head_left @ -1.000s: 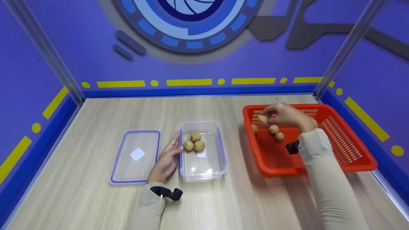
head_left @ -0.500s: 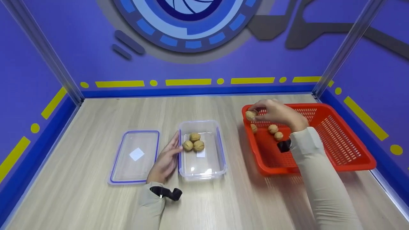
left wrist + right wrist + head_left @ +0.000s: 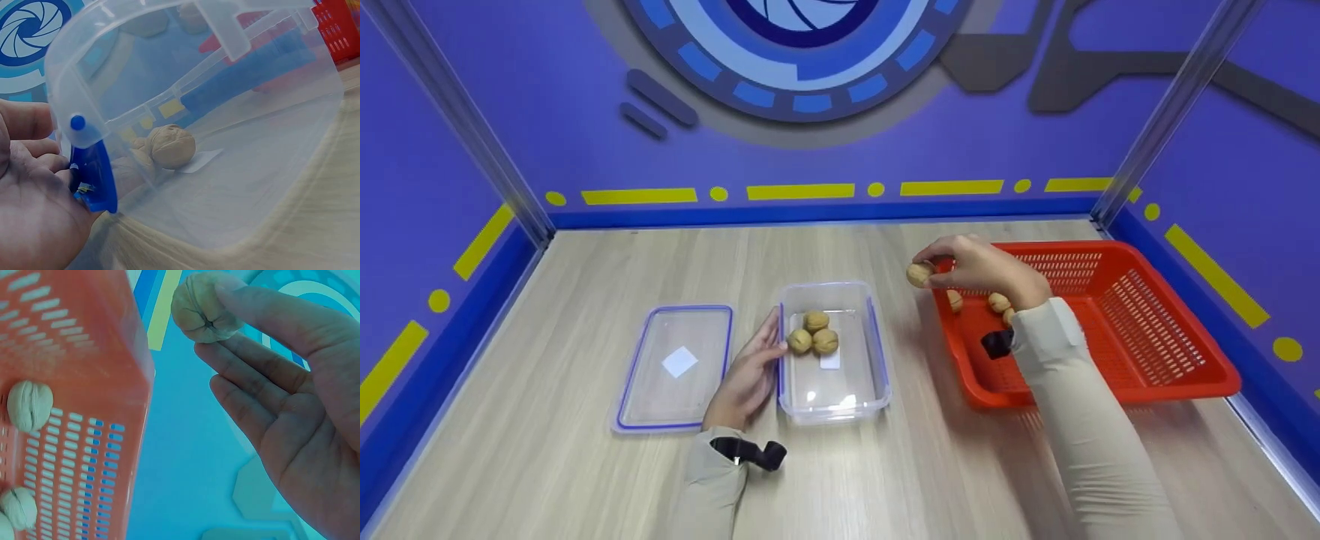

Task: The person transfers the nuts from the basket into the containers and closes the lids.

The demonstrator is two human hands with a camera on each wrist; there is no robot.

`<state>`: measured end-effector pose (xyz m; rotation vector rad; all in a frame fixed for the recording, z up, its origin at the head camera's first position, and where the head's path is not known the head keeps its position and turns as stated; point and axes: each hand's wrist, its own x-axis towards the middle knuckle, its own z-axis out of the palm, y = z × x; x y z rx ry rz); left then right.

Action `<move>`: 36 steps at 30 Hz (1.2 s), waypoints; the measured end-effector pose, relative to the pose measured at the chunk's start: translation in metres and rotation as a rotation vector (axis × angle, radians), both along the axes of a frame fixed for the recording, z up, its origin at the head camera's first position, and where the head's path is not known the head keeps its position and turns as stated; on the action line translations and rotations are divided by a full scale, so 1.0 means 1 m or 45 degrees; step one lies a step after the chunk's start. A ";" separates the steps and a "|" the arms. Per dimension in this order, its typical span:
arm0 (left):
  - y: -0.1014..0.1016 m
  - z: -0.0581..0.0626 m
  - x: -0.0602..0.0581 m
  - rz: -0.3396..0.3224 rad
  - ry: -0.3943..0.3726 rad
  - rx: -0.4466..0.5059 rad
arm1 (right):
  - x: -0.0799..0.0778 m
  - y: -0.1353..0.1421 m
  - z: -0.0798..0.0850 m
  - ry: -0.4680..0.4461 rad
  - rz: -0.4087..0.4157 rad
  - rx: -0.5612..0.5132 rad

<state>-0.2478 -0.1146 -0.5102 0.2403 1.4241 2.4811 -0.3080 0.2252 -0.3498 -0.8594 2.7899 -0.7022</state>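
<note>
A walnut (image 3: 919,274) is pinched between the thumb and fingertips of my right hand (image 3: 979,266), just outside the left rim of the red basket (image 3: 1174,394). The right wrist view shows the same walnut (image 3: 205,309) at the fingertips, beside the basket wall (image 3: 138,382). My left hand (image 3: 746,379) holds the left side of a clear plastic container (image 3: 866,390), thumb at its rim and fingers along the outer wall. Three walnuts (image 3: 815,332) lie together inside it. In the left wrist view, a blue latch (image 3: 95,174) hangs beside the fingers.
A clear lid (image 3: 652,397) with a blue seal lies left of the container. Several walnuts (image 3: 999,302) remain in the basket's left part. Wood-look tabletop (image 3: 911,450) lies between container and basket. Purple walls (image 3: 825,165) enclose the back and sides.
My right hand has carried its walnut leftward from inside the basket, across the rim to just outside it. My left hand and the container have stayed in place.
</note>
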 end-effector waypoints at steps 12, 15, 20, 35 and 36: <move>0.002 0.000 0.000 0.011 -0.013 0.009 | -0.003 -0.040 -0.009 -0.050 0.057 -0.006; 0.004 0.000 -0.001 -0.006 -0.008 0.016 | -0.002 -0.047 -0.010 -0.056 0.094 -0.008; 0.005 -0.001 -0.003 -0.023 0.012 0.020 | -0.004 -0.059 -0.014 -0.080 0.156 -0.027; 0.001 0.000 -0.001 -0.005 -0.009 0.036 | -0.004 -0.101 -0.028 -0.163 0.323 -0.084; 0.001 0.000 -0.001 -0.005 -0.004 0.036 | -0.004 -0.104 -0.029 -0.174 0.332 -0.090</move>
